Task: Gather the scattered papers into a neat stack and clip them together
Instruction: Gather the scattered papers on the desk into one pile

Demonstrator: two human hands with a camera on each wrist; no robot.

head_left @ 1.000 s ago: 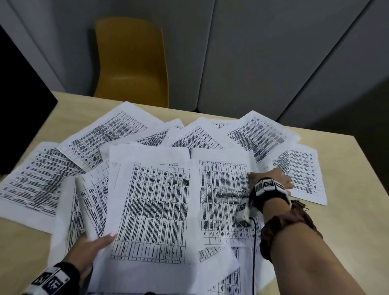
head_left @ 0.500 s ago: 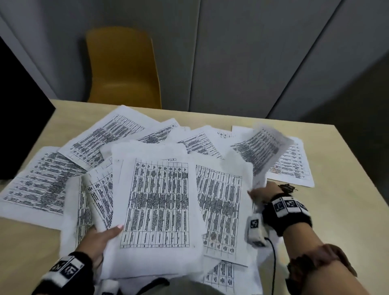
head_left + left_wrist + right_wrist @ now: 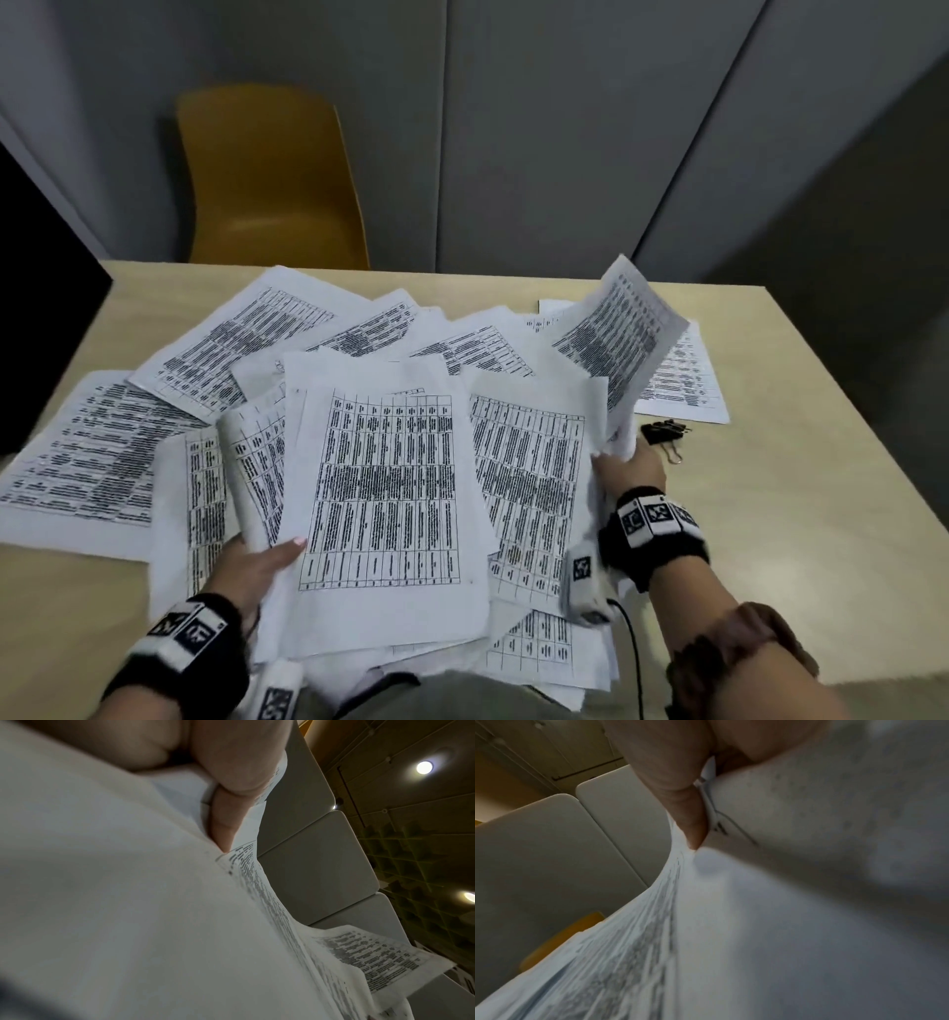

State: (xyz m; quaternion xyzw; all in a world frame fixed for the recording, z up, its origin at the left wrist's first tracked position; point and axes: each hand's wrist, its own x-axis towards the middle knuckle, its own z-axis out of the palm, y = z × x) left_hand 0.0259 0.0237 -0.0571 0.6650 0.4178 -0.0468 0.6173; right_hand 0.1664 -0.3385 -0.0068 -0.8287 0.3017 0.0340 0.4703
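Several printed table sheets (image 3: 380, 488) lie overlapping across the wooden table (image 3: 801, 514). My left hand (image 3: 257, 565) grips the near-left edge of the middle bundle, thumb on top; the left wrist view shows the thumb (image 3: 231, 780) pressed on the paper (image 3: 128, 902). My right hand (image 3: 629, 465) pinches the right edge of the sheets, and one sheet (image 3: 616, 334) stands tilted up from it. In the right wrist view the thumb (image 3: 680, 791) clamps paper (image 3: 782, 902). A black binder clip (image 3: 662, 430) lies on the table just right of the right hand.
A yellow chair (image 3: 272, 180) stands behind the table's far edge against grey wall panels. A dark screen (image 3: 36, 318) borders the table on the left. More sheets spread toward the far left (image 3: 87, 452) and far right (image 3: 678, 380). Bare tabletop shows at the right.
My right hand has drawn back toward me and gripped the sheets' right edge, swinging one sheet upward. The binder clip it covered now shows. The left hand keeps its hold.
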